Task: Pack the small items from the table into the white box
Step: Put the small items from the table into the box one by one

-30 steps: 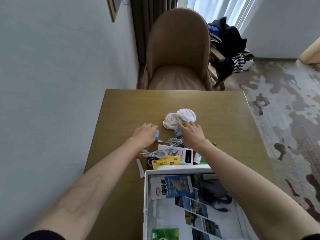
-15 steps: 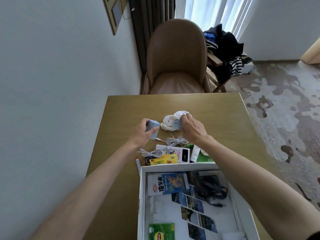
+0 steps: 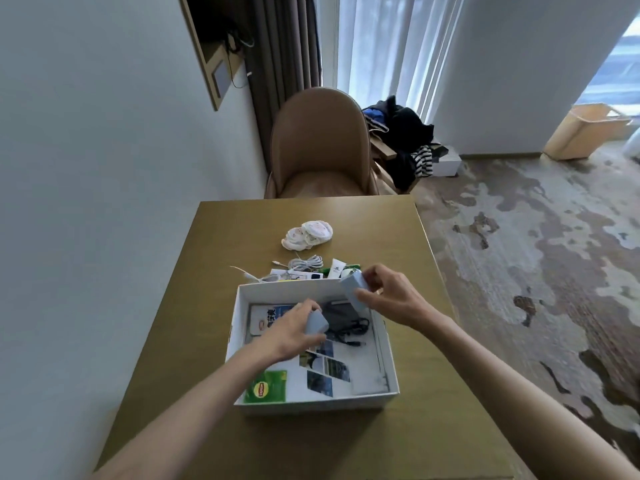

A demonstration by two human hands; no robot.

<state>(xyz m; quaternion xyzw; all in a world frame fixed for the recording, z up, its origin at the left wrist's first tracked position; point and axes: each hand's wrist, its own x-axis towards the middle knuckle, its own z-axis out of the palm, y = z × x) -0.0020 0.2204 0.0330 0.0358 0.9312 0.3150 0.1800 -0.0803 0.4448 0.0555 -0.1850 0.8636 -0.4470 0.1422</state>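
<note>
The white box [image 3: 313,406] stands open on the wooden table [image 3: 398,247]. Inside it lie a black cable, photo cards, a snack packet and a green tea packet [image 3: 266,387]. My left hand [image 3: 290,331] is over the box and grips a small pale blue block [image 3: 316,323]. My right hand [image 3: 388,296] is above the box's far right corner, holding a second pale blue block [image 3: 355,289]. Behind the box lie white rolled socks [image 3: 307,234], a coiled white cable [image 3: 305,263], a white tube [image 3: 335,272] and other small items, partly hidden by the box wall.
A brown chair [image 3: 320,147] stands at the table's far end, against the left wall. Dark clothes [image 3: 405,133] are piled on a stand to its right. Patterned floor runs along the table's right edge. A beige bin [image 3: 585,135] stands far right.
Both hands have lifted a pale blue block each from the table and drawn back over the box. The camera view has tilted up, so the box sits farther up in view.
</note>
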